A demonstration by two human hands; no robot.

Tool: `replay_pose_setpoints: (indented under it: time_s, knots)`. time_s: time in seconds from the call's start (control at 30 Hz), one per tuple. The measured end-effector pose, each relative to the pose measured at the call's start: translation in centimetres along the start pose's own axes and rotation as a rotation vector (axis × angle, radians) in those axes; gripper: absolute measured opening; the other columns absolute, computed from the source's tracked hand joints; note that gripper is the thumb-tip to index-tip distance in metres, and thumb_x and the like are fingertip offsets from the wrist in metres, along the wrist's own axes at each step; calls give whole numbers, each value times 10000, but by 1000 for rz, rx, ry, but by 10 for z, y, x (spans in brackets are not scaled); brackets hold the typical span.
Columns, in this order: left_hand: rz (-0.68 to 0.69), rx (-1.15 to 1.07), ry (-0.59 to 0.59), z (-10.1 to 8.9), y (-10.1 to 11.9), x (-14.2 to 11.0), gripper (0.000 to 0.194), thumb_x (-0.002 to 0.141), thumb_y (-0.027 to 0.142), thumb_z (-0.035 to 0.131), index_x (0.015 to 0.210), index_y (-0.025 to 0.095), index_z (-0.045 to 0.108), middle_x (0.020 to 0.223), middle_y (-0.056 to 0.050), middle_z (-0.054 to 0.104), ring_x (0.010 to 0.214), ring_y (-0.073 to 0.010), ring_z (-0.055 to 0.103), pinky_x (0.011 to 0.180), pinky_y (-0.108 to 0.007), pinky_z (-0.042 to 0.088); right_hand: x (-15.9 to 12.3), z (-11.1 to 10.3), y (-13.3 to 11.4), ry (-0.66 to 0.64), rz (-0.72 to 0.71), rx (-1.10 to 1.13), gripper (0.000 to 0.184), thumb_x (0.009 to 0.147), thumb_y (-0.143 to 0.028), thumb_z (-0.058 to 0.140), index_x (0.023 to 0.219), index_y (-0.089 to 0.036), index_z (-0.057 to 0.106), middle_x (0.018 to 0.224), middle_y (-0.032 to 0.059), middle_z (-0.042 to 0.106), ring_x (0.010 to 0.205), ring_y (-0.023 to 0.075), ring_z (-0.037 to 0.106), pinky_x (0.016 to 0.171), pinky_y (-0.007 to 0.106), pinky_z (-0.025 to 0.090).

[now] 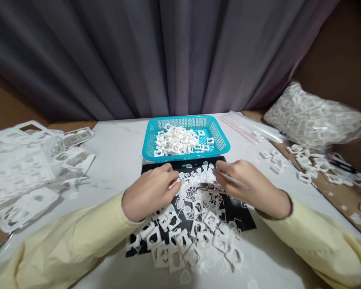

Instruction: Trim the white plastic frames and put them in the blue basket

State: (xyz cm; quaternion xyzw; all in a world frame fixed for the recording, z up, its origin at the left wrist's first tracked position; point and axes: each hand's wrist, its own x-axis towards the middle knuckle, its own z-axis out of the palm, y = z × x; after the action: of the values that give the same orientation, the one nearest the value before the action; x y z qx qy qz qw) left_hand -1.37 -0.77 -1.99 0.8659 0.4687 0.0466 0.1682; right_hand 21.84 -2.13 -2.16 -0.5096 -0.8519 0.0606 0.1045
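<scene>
White scraps (198, 176) are heaped on the black mat (248, 221), pretty much sandwiched between the two hands. A metal-tipped tool (209, 187) is laid crosswise over the mat, tip aimed at the left hand (153, 190), so it's best reached from the right hand (243, 180). A pale stick (234, 180) is held in that one; whether the tool is gripped too can't be told. The left is kept narrow, thumb near fingertips, contents unclear. Frames (203, 239) are spilled over the mat's near edge, and its far edge is bordered by the basket (221, 136). Bare table (114, 168) is found either side of the mat, partly crossed by sleeves (87, 228).
</scene>
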Motion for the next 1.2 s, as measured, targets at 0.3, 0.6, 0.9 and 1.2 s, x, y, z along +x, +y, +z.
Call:
replay_pose_setpoints:
  time_s: [0.3, 0.6, 0.9, 1.2]
  knots:
    - [-204, -1033, -267, -28, 0, 8, 281, 824, 382, 550, 682, 152, 627, 733, -47, 670, 579, -123, 577, 587, -252, 465, 1, 1, -5, -95, 69, -216, 279, 944, -295, 323, 1068, -143, 520, 507, 0, 533, 403, 150, 474, 429, 276, 214]
    - [-155, -957, -338, -15, -8, 13, 431, 857, 396, 467, 565, 144, 660, 663, -69, 650, 665, -161, 626, 646, -262, 498, -3, 36, -1, -427, -76, -208, 246, 892, -279, 545, 1087, -131, 569, 1051, 86, 605, 904, 184, 605, 762, 355, 514]
    - [-83, -493, -69, -9, -7, 9, 415, 881, 350, 411, 560, 158, 591, 875, -71, 658, 767, -180, 614, 800, -333, 457, 0, 20, 13, -339, -94, -36, 175, 869, -105, 440, 830, -132, 609, 676, 49, 606, 586, 130, 569, 540, 253, 409]
    - [145, -646, 212, -22, 1, 3, 395, 941, 276, 373, 716, 182, 684, 984, -45, 691, 1178, -200, 500, 973, -312, 390, -2, -24, 15, -125, -92, 254, 257, 881, -149, 383, 987, -179, 614, 847, 44, 694, 745, 135, 646, 646, 230, 471]
